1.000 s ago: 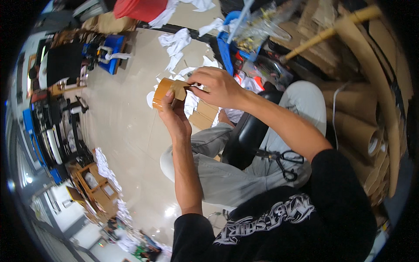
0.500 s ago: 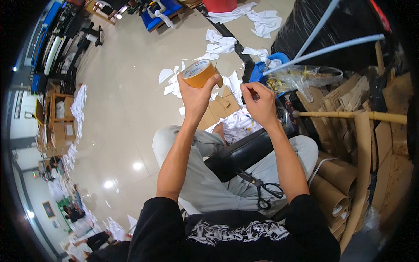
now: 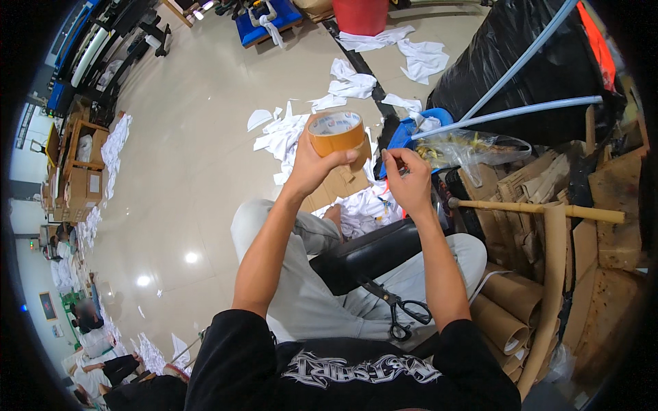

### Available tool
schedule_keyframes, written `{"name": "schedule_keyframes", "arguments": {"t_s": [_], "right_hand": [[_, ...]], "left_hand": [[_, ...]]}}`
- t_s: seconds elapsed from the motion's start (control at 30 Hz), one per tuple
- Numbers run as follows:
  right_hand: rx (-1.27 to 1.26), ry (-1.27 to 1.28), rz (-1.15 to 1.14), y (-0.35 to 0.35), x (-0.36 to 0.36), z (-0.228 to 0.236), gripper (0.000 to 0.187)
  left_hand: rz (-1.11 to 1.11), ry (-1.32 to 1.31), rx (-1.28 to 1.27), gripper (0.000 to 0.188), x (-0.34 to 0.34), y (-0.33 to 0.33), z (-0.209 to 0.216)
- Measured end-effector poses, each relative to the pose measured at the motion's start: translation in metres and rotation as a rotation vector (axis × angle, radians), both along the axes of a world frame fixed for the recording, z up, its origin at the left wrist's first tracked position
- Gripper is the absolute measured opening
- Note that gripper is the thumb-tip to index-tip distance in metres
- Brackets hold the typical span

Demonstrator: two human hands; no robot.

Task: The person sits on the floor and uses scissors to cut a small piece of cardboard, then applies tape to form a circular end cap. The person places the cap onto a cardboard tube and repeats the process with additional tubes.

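Note:
A roll of yellow-brown packing tape (image 3: 334, 142) is gripped in my left hand (image 3: 310, 166), its white core facing up. To the right of the roll and apart from it, my right hand (image 3: 411, 183) is raised with thumb and fingers pinched together. What they hold, if anything, is too small to make out. Black-handled scissors (image 3: 399, 312) lie across my lap on the light grey trousers, next to a padded black bar or armrest (image 3: 363, 253) between my legs.
White cloth scraps (image 3: 353, 79) litter the tiled floor ahead. At the right are a black plastic bag (image 3: 507, 75), a blue container (image 3: 401, 137), a bamboo pole (image 3: 541, 209), flattened cardboard (image 3: 613, 219) and cardboard tubes (image 3: 504, 325). Machines and boxes line the far left; people sit at lower left.
The tape roll has shifted right and tipped so more of its core shows. My right hand stays pinched. The whole view has turned slightly.

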State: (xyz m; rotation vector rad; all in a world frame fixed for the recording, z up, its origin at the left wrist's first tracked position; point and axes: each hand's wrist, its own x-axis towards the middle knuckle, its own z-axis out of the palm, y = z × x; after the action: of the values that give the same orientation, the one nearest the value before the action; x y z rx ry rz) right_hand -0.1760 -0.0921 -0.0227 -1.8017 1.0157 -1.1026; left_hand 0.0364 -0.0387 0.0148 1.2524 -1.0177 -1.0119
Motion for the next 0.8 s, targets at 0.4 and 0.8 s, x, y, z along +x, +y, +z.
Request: {"name": "schedule_keyframes", "arguments": {"t_s": [0.4, 0.8], "right_hand": [[-0.019, -0.056, -0.004, 0.000, 0.000, 0.000, 0.018], [-0.049, -0.064, -0.015, -0.001, -0.005, 0.006, 0.016]], "left_hand": [[-0.919, 0.788, -0.033, 0.109, 0.016, 0.022, 0.002], [-0.620, 0.564, 0.088, 0.105, 0.009, 0.022, 0.006]]}}
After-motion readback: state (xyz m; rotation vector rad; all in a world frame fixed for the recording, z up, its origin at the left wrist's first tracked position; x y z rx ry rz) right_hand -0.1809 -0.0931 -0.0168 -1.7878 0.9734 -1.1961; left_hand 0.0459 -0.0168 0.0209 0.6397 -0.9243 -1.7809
